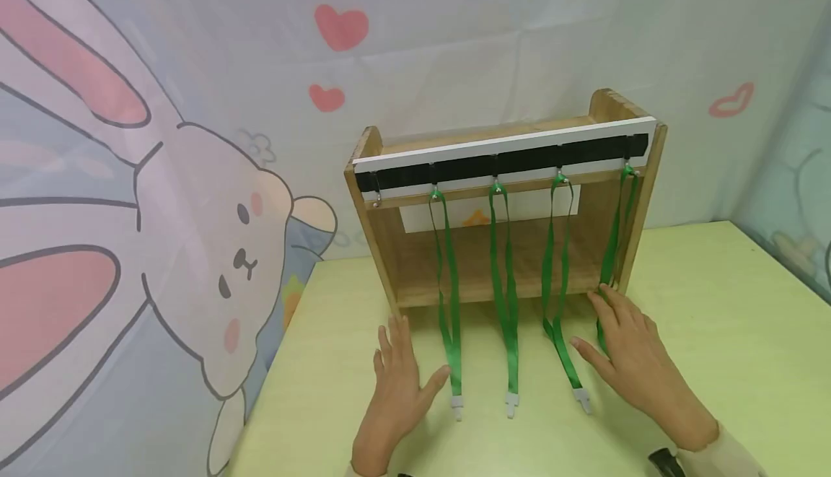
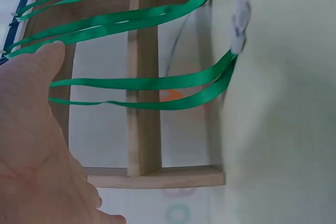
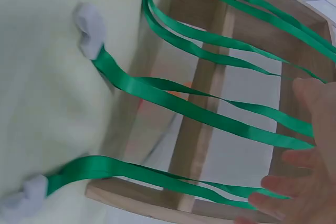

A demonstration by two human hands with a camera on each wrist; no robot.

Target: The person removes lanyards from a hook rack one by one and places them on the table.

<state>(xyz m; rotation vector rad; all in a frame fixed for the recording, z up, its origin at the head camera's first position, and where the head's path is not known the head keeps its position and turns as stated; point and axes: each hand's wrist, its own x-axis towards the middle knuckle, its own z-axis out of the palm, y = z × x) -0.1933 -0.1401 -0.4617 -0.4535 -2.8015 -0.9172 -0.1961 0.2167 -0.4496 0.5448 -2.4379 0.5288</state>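
Four green lanyards hang from a wooden rack; left hand spread wide, right hand extended loosely at the rightmost lanyard.

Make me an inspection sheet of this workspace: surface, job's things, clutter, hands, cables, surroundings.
Surface: pale yellow-green tabletop.
Job's things: brown open wooden shelf standing on it; four green ribbon lanyards with white plastic clips hang at its front; leftmost small metal hook bare.
Clutter: nothing seen.
Hands: left hand, fingers extended, by the shelf's lower left corner; right hand by the rightmost lanyard; contact unclear for both.
Cables: nothing seen.
Surroundings: pale backdrop printed with a rabbit and pink hearts.
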